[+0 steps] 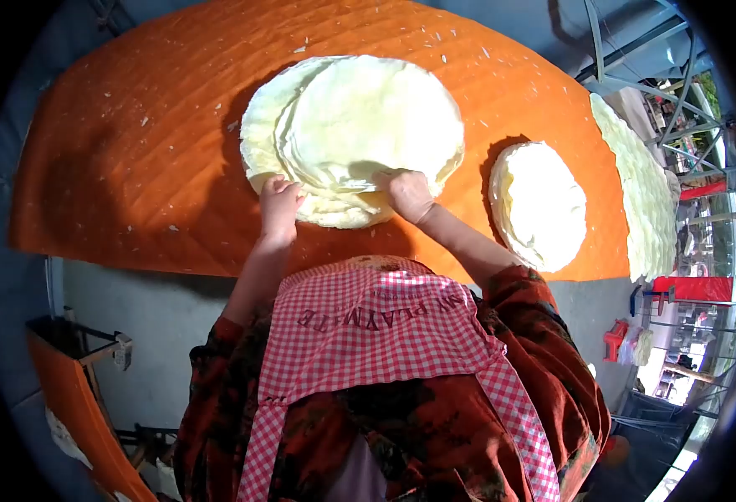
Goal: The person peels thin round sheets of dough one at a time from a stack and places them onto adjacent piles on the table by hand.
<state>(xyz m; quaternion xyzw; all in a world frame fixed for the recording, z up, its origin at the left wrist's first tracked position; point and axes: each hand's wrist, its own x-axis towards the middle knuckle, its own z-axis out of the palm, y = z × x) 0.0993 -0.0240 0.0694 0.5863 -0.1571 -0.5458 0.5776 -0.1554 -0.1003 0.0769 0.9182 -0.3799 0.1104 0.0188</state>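
Observation:
A stack of thin, round, pale-yellow flatbreads (368,121) lies on the orange-covered table (150,151) in front of me. The sheets overlap unevenly, with lower ones showing at the left and near edges. At the near left edge of the stack, my left hand (280,205) has its fingers curled and pressed on the rim of a sheet. My right hand (407,194) is closed at the near right edge, gripping the upper flatbread, whose edge is slightly lifted and throws a shadow. The fingertips of the right hand are mostly hidden.
A smaller pile of flatbreads (538,205) sits to the right on the same table. Further right, a large pale sheet (636,188) hangs at the table's end. Small white flakes are scattered over the orange cover. A red stool (615,340) stands on the floor at right.

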